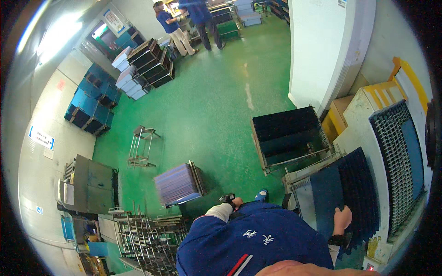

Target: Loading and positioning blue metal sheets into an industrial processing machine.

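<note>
My right hand [342,219] is at the right, over a rack [294,184] packed with thin dark blue sheets [329,188]. Its fingers are curled beside the sheets' edges; whether a sheet is between them I cannot make out. A dark band is around that wrist. Close to my body, my left hand [237,202] hangs low with a black device [227,198] at its wrist. Its fingers are too small and partly hidden to read. Left of it, a frame [197,179] holds a stack of bluish-purple sheets [177,185].
A dark, open-topped rack [290,138] stands ahead right. A metal stand [142,146] and several metal frames [147,234] are on the left. Stacked crates [149,62] are farther back. Two people [198,18] stand at the far end. A white machine [382,119] borders the right.
</note>
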`<state>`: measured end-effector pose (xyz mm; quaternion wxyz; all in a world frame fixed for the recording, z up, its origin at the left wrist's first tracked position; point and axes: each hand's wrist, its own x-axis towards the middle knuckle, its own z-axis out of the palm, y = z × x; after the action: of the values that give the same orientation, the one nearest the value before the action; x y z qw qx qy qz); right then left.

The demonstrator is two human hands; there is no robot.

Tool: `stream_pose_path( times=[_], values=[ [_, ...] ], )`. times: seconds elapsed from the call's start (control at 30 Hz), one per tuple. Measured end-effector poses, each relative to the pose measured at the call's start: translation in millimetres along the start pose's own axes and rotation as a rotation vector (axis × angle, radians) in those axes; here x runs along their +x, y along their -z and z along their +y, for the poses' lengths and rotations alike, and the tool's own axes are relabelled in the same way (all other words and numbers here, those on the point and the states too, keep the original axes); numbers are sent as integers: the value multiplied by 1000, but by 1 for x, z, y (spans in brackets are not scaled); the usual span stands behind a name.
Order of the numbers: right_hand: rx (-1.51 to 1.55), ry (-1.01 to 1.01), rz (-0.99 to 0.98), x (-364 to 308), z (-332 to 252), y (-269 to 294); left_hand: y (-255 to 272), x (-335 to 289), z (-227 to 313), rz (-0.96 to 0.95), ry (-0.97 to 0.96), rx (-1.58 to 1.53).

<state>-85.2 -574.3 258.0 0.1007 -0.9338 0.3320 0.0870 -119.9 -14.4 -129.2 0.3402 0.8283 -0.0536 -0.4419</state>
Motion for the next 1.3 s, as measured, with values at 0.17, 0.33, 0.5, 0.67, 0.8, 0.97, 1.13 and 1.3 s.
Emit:
stream_pose_path(
  times=[0.17, 0.33, 0.5, 0.67, 0.8, 0.97, 1.13, 1.3],
  values=[
    [-6, 25, 99, -4, -2, 1, -3, 5, -3, -83, -173, 263],
    [-1, 5, 51, -4, -4, 7, -6, 7, -5, -59, 11, 133],
    [-21, 31, 68, -3, -5, 7, -4, 4, 5, -48, 72, 102],
    [8, 0, 46, -5, -6, 10, -4, 5, 10, -48, 112, 89],
    [4, -39, -18, -7, -9, 12, -5, 8, 11, -42, 129, 82],
    [-17, 2, 30, -4, -4, 6, -3, 7, 8, -41, 128, 76],
    [-15, 93, 62, 6, 11, -12, -5, 5, 0, -22, 126, 63],
    [-37, 158, 79, 6, 10, -15, -13, -1, -12, 16, 160, 24]
  ],
)
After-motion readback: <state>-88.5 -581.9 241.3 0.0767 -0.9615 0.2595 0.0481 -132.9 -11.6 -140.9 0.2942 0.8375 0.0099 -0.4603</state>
